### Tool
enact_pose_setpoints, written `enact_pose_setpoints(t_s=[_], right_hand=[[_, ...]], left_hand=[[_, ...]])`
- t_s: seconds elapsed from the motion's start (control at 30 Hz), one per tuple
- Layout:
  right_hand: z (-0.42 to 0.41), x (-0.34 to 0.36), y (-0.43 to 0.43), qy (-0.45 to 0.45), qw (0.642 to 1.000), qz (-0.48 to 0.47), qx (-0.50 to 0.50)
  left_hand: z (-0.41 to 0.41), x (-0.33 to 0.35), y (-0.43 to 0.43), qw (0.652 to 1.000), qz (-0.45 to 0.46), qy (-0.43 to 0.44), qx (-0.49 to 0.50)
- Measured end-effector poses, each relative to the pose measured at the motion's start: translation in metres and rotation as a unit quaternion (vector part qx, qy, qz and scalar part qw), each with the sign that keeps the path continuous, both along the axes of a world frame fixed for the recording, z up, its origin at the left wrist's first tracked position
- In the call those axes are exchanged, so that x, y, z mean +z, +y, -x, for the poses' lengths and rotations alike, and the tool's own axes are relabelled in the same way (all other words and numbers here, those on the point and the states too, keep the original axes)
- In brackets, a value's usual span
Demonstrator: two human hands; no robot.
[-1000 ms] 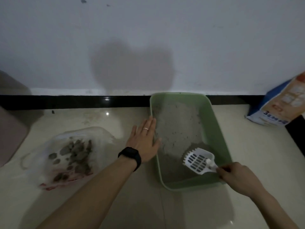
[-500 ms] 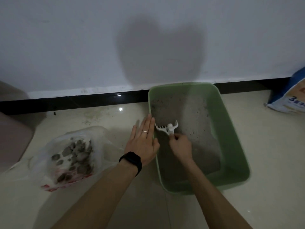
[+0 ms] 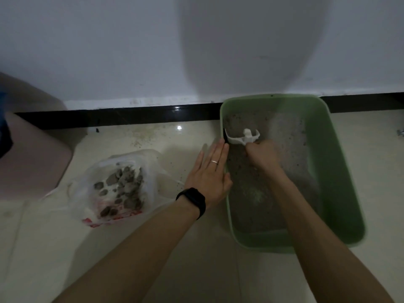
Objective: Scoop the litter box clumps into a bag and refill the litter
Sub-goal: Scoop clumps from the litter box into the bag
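Swept the scoop (image 3: 242, 138) across the green litter box (image 3: 341, 176) since a second ago, from the near right corner to the far left one, and took it a little farther up the left wall than half a second ago; kept the left hand (image 3: 208, 174) in the same place, at the box's left rim; turned the view leftward, so the box now sits right of centre.

Grips the scoop's handle in the right hand (image 3: 261, 155), fingers curled round it, back of the hand up, forearm stretched over the grey litter (image 3: 286, 149); holds the white scoop head tilted close to the left wall near the far corner; cannot tell whether dug into the litter or just above it.

Lays the left hand flat, palm down, fingers straight and close together, pointing away toward the wall (image 3: 109, 51); rests its thumb side against the outside of the left rim; wears a thin ring (image 3: 214, 161) on one finger and a black watch (image 3: 193, 201) on the wrist.

Has the translucent plastic bag (image 3: 148, 171) lying open on the pale tiled floor (image 3: 43, 248), left of the left hand, near it but apart; shows grey clumps (image 3: 124, 182) heaped inside, above a strip of red print.

Sees the box's far end just beside the black baseboard (image 3: 131, 115); a pink object (image 3: 28, 162) at the far left edge, well apart from the bag; a broad shadow on the wall above the box.
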State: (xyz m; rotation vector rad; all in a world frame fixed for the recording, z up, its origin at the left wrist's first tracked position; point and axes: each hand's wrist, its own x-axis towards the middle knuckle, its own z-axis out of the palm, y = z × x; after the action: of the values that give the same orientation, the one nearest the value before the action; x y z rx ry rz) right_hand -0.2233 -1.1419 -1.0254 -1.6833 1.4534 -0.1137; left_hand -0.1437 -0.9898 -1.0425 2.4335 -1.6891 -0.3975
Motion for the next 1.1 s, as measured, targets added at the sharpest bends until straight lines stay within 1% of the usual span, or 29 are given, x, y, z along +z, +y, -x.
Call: enact_pose_setpoints(t_s=[0.07,0.13,0.17,0.27,0.4,0.5,0.53,0.57,0.6,0.67,0.7,0.73,0.8,0.87,0.93,1.03,1.1], right_hand=[[-0.009,-0.004,0.010,-0.057,0.996,-0.018,-0.064],[-0.008,-0.011,0.020,-0.109,0.984,-0.061,-0.130],[-0.004,-0.016,0.025,-0.122,0.978,-0.077,-0.148],[0.005,-0.034,0.038,-0.153,0.968,-0.100,-0.170],[0.004,-0.047,0.054,-0.236,0.936,-0.142,-0.218],[0.001,-0.053,0.058,-0.264,0.912,-0.185,-0.254],[-0.001,-0.054,0.059,-0.265,0.909,-0.191,-0.258],[-0.001,-0.055,0.059,-0.250,0.920,-0.175,-0.246],[-0.001,-0.056,0.058,-0.212,0.943,-0.138,-0.214],[0.000,-0.056,0.057,-0.110,0.984,-0.042,-0.132],[0.001,-0.055,0.055,-0.068,0.992,-0.009,-0.106],[0.003,-0.054,0.052,-0.045,0.995,0.009,-0.090],[0.011,-0.051,0.041,-0.027,0.997,0.011,-0.066],[0.021,-0.047,0.029,-0.034,0.998,0.000,-0.047],[0.035,-0.045,0.022,-0.074,0.996,-0.013,-0.053],[0.056,-0.043,0.022,-0.184,0.975,-0.060,-0.108],[0.067,-0.039,0.026,-0.243,0.958,-0.076,-0.129]], left_hand=[[-0.001,0.002,0.000,1.000,-0.002,-0.008,-0.003],[0.000,0.004,0.000,1.000,-0.004,-0.013,0.001],[0.000,0.004,0.000,1.000,-0.007,-0.018,-0.001],[0.001,0.006,0.000,0.999,-0.014,-0.038,-0.005],[0.001,0.008,-0.002,0.999,-0.021,-0.039,0.002],[0.003,0.008,-0.002,0.998,-0.030,-0.049,0.007],[0.003,0.008,-0.002,0.998,-0.033,-0.051,0.009],[0.003,0.008,-0.003,0.998,-0.035,-0.053,0.012],[0.003,0.009,-0.002,0.998,-0.038,-0.056,0.013],[0.003,0.009,-0.002,0.998,-0.039,-0.057,0.011],[0.003,0.009,-0.002,0.998,-0.040,-0.055,0.011],[0.003,0.008,-0.002,0.998,-0.042,-0.052,0.012],[0.003,0.006,-0.002,0.998,-0.042,-0.048,0.015],[0.002,0.005,-0.002,0.998,-0.037,-0.043,0.015],[0.002,0.004,-0.001,0.999,-0.038,-0.027,0.017],[0.001,0.000,-0.002,0.999,-0.036,-0.019,0.018],[0.000,-0.001,-0.002,0.999,-0.030,-0.020,0.015]])
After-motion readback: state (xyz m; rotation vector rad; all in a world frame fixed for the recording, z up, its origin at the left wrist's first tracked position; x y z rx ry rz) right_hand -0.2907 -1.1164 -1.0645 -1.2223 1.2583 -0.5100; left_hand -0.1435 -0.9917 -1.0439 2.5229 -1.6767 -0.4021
